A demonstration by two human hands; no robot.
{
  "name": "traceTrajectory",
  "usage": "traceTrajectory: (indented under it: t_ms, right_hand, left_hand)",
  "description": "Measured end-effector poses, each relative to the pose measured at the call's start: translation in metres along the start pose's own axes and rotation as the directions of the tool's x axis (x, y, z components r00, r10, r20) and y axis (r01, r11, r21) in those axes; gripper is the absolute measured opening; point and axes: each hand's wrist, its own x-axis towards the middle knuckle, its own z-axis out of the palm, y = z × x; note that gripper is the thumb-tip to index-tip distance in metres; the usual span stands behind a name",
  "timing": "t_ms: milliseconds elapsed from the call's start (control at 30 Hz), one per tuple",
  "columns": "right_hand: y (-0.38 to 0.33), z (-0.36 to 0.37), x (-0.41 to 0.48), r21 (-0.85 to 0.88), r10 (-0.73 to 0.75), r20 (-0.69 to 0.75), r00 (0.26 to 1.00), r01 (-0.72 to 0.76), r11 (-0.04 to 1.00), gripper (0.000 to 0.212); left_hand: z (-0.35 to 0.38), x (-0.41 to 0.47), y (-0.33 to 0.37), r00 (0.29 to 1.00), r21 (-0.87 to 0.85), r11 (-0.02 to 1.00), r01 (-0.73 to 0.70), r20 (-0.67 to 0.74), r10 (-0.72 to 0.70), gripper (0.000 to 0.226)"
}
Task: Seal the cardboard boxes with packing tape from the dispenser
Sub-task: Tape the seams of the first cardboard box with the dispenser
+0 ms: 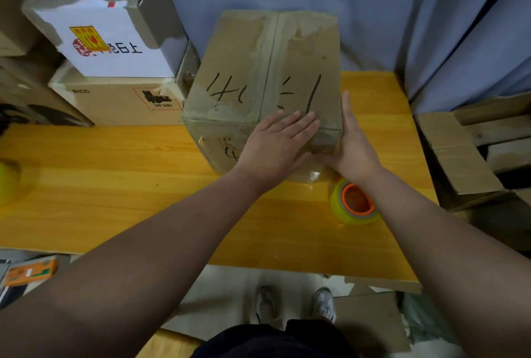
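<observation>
Box [258, 64] sat on the yellow table [115, 185], back near the curtain [373, 12], with the tape roll [355, 202] lying near its front right corner. Left hand [273, 147] lay flat over the near top edge, fingers straight and close together, pressing; right hand [353, 145] lay flat against the right wall, fingers straight, gripping nothing. Cardboard looked worn and soft at the corners, probably light and prone to slide on the smooth top, so I'd brace palms on opposite walls, not lean on the flap seam.
</observation>
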Motion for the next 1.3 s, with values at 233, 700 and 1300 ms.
traceTrajectory:
  t_ms: [233,700,1300]
  right_hand:
    - [-0.027,-0.025,0.004,-0.376,-0.23,0.024,0.973,0.221,0.9,0.101]
    - [-0.019,-0.035,0.009,-0.391,-0.347,0.251,0.904,0.423,0.817,0.068]
    - [-0.003,-0.007,0.002,-0.714,-0.545,0.069,0.836,0.423,0.558,0.045]
  left_hand:
    - [0.001,0.004,-0.002,0.995,-0.078,0.997,-0.021,-0.103,0.013,0.048]
    - [0.0,0.004,-0.006,0.998,-0.084,0.996,-0.042,-0.052,0.037,0.05]
    - [-0.007,-0.016,-0.016,0.994,0.026,1.0,-0.001,0.105,-0.002,0.06]
